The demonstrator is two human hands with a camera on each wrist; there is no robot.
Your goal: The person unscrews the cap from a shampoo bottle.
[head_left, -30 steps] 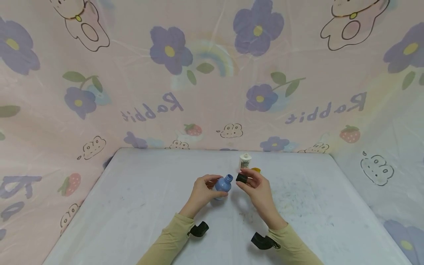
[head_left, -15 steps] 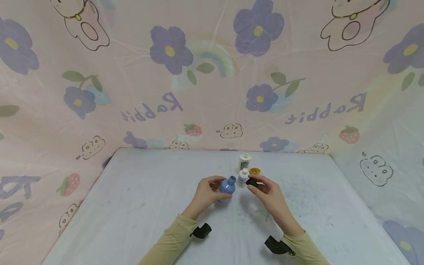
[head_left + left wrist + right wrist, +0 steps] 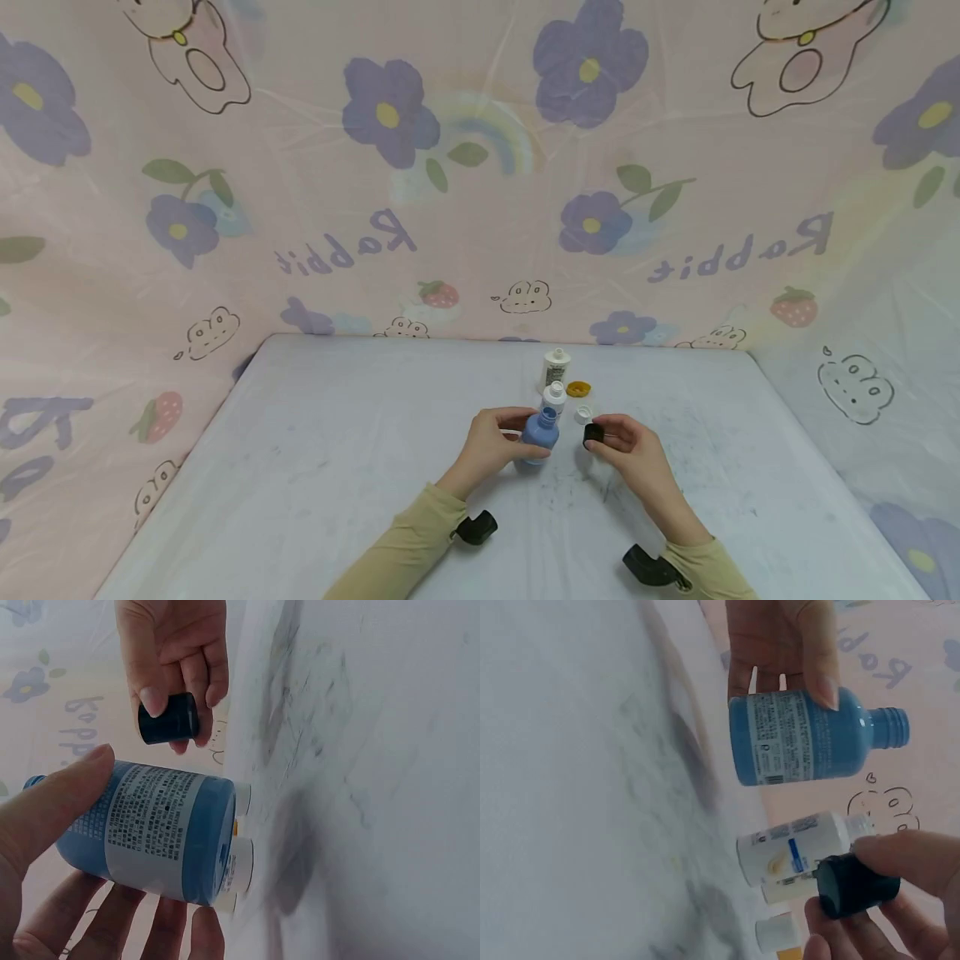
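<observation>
In the head view, my left hand (image 3: 495, 446) grips a blue bottle (image 3: 542, 432) round its body, its threaded neck bare. A printed label (image 3: 154, 814) wraps the bottle in the left wrist view, and its base is off the table. My right hand (image 3: 637, 458) pinches a black cap (image 3: 593, 435) between thumb and fingers, to the right of the bottle and apart from it. Just behind the blue bottle stands a small white bottle (image 3: 553, 395), partly hidden by it. A white cap (image 3: 583, 414) lies on the table beyond the black one.
Farther back stands another white bottle (image 3: 557, 367), with a yellow cap (image 3: 578, 389) lying to its right. All rest on a white-covered table (image 3: 360, 433). A patterned cloth (image 3: 480, 200) rises behind and along the sides.
Both hands have shifted right and slightly nearer, carrying the blue bottle and black cap. The cap has moved away from the bottle neck. The small white bottle and white cap have come into sight.
</observation>
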